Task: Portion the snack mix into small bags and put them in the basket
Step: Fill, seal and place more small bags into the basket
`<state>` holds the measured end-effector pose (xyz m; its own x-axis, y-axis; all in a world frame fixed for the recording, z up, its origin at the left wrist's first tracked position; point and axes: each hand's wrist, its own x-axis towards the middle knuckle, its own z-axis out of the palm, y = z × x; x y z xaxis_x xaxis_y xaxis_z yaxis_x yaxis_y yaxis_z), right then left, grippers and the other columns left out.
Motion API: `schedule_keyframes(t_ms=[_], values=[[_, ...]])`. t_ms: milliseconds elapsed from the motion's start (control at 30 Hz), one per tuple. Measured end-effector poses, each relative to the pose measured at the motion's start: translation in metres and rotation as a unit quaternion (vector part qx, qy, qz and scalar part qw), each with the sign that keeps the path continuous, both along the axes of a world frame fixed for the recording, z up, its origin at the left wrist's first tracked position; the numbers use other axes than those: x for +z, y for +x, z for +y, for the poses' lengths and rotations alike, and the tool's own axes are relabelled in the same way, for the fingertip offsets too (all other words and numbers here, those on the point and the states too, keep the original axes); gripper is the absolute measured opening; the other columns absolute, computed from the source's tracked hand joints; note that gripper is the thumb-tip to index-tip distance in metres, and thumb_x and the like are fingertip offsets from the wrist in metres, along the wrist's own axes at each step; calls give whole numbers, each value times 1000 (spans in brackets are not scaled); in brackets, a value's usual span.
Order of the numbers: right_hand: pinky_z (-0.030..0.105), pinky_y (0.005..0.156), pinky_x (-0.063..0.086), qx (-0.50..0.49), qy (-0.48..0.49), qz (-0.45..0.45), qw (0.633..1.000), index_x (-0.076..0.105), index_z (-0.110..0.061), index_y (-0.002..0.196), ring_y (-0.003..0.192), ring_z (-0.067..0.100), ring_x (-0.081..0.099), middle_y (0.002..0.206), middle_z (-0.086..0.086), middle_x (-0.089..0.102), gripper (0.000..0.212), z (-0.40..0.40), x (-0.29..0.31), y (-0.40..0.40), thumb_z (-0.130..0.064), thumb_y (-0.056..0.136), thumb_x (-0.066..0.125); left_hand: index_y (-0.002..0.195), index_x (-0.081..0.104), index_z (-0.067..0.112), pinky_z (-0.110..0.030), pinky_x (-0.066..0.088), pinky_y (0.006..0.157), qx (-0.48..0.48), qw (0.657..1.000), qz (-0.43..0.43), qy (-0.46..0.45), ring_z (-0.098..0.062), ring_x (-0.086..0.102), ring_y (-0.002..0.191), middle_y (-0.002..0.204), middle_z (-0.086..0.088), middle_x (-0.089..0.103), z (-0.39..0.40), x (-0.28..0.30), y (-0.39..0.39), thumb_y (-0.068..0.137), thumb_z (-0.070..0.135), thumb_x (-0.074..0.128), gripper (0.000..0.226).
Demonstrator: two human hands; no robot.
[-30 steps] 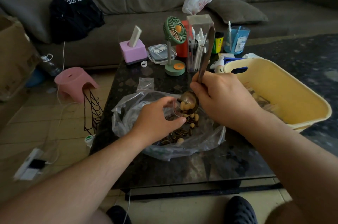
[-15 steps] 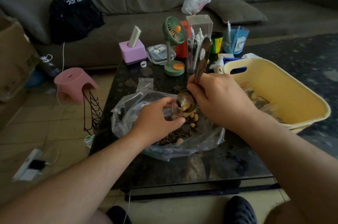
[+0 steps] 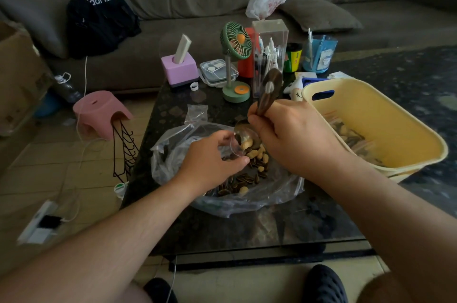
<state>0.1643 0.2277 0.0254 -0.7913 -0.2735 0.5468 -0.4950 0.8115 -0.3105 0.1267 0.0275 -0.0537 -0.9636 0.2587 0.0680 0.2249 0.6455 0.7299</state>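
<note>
Snack mix (image 3: 249, 174) of striped seeds and pale nuts lies in a heap inside a large clear plastic bag (image 3: 173, 154), spread open on the dark, polished stone bench (image 3: 247, 231), directly beneath both hands. Left hand (image 3: 210, 159) hovers over the heap, thumb and fingers curled to pinch the mouth of a small clear bag (image 3: 235, 147), whose thin film is hard to trace against the larger bag. Right hand (image 3: 294, 139), just beside the left, is closed around the lower handle of a metal spoon (image 3: 268, 95); the handle rises toward the far side of the bench, while the bowl tips at the small bag's opening with a few nuts at its lip. Yellow plastic basket (image 3: 385, 119), smooth-walled, rounded and with a slot handle, stands at the right of the bench near the right forearm; filled bags of mix lie on its floor. A spare small bag (image 3: 196, 113) lies flat beyond the large one.
</note>
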Motion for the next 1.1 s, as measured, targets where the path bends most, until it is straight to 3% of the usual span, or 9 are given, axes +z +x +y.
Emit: schedule_keyframes(t_ms=[100, 300, 500, 700, 800, 867, 933, 1000, 1100], values=[[45, 70, 53, -3, 5, -10, 1000, 68, -15, 105, 78, 21, 62, 86, -2, 65, 24, 0, 1, 0, -31, 106, 50, 131, 63, 41, -16, 43, 95, 3, 1000, -3, 12, 13, 58, 114, 115, 30, 66, -2, 0, 0, 82, 46, 87, 55], [44, 74, 54, 3, -20, -14, 1000, 68, -16, 109, 85, 20, 64, 93, -1, 68, 25, 1, 1, 0, -30, 107, 47, 125, 61, 46, -5, 37, 85, 6, 1000, -7, 4, 26, 53, 104, 107, 33, 67, -2, -2, -2, 81, 48, 87, 51], [44, 73, 56, -23, -47, 7, 999, 70, -16, 112, 81, 21, 67, 92, 0, 71, 31, 2, 0, 0, -33, 105, 46, 136, 65, 35, -21, 50, 100, 15, 999, -31, 16, 13, 61, 115, 116, 27, 72, -2, -2, -3, 80, 50, 86, 61], [40, 70, 56, -73, -32, -55, 995, 70, -17, 106, 72, 18, 66, 81, -2, 70, 28, 13, -10, -3, -36, 103, 50, 127, 72, 28, -24, 56, 88, 53, 980, -182, 69, -1, 72, 103, 104, 14, 79, -4, -3, -13, 81, 44, 89, 52], [24, 61, 46, -84, -22, -106, 991, 67, -22, 101, 68, 10, 62, 75, -8, 66, 21, 18, -19, 1, -37, 105, 53, 106, 82, 28, -37, 57, 104, 63, 968, -215, 110, -9, 73, 105, 99, 10, 81, -5, -5, -17, 81, 41, 89, 29], [14, 57, 41, -86, -28, -135, 987, 66, -25, 100, 65, 2, 59, 71, -11, 63, 18, 21, -22, 4, -37, 105, 54, 101, 84, 25, -43, 56, 106, 59, 962, -213, 157, -16, 75, 105, 99, 5, 82, -5, 1, -16, 85, 36, 87, 19], [12, 57, 39, -80, -28, -167, 982, 66, -25, 102, 67, 0, 58, 73, -11, 62, 17, 24, -24, 5, -36, 106, 53, 105, 81, 20, -41, 58, 104, 48, 948, -218, 226, -22, 76, 103, 102, -2, 82, -3, 10, -12, 89, 25, 84, 17], [13, 60, 39, -74, -29, -189, 979, 67, -24, 105, 70, 2, 59, 77, -11, 64, 19, 26, -29, 5, -36, 106, 53, 110, 77, 15, -34, 60, 91, 26, 926, -241, 290, -20, 76, 94, 102, -5, 81, -3, 20, -8, 91, 15, 80, 19], [18, 61, 42, -78, -24, -205, 975, 68, -23, 104, 73, 5, 61, 81, -9, 66, 18, 28, -36, 2, -36, 106, 55, 118, 73, 14, -30, 59, 89, 9, 926, -251, 280, -12, 77, 96, 109, -3, 81, -7, 18, 0, 89, 9, 80, 30]])
